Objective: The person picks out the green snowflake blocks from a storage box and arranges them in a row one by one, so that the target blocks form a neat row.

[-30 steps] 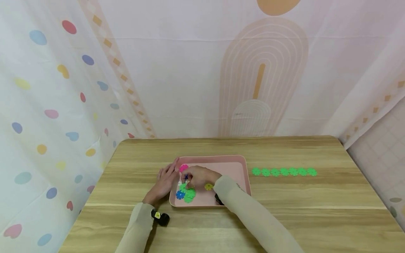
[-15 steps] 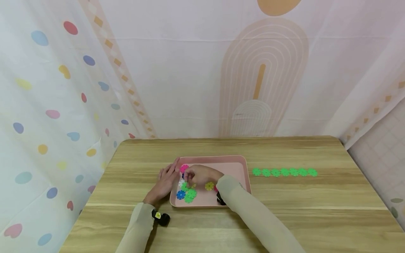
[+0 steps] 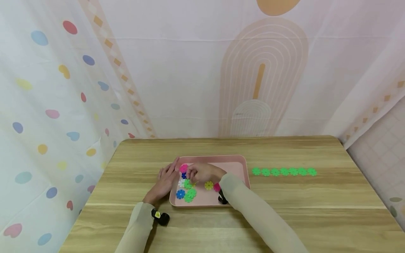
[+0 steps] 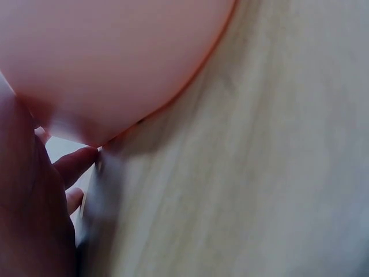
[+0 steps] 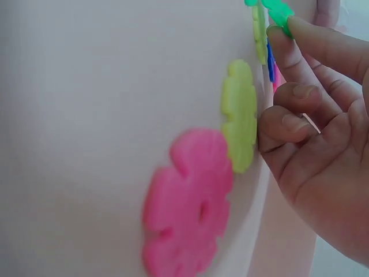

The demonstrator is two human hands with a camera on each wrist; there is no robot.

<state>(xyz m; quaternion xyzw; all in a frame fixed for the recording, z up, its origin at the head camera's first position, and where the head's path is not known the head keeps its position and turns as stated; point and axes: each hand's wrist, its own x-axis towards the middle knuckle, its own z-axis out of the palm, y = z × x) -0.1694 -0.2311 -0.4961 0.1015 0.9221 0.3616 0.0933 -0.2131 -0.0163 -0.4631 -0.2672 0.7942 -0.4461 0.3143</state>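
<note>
My right hand [image 3: 202,172] is over the left part of the pink tray [image 3: 234,159]. In the right wrist view its thumb and index finger pinch a green flower-shaped plastic disc [image 5: 280,12], the other fingers curled. Around it lie a yellow disc [image 3: 209,185], a pink disc [image 3: 184,168], a dark blue disc [image 3: 184,175], a white disc [image 3: 181,183], a blue disc [image 3: 180,194] and overlapping green discs [image 3: 190,193]. A second pink disc [image 5: 190,202] shows large in the right wrist view. My left hand [image 3: 165,182] rests along the tray's left edge, fingers extended.
To the right of the tray, a straight row of several green discs [image 3: 284,171] lies on the wooden table [image 3: 284,207]. A printed curtain [image 3: 183,88] hangs behind the table's far edge. Black wrist cameras sit on both sleeves.
My right hand has drawn slightly right, lifting a green disc from the group at the tray's left, and more of the dark blue and pink discs shows. My left hand stays put.
</note>
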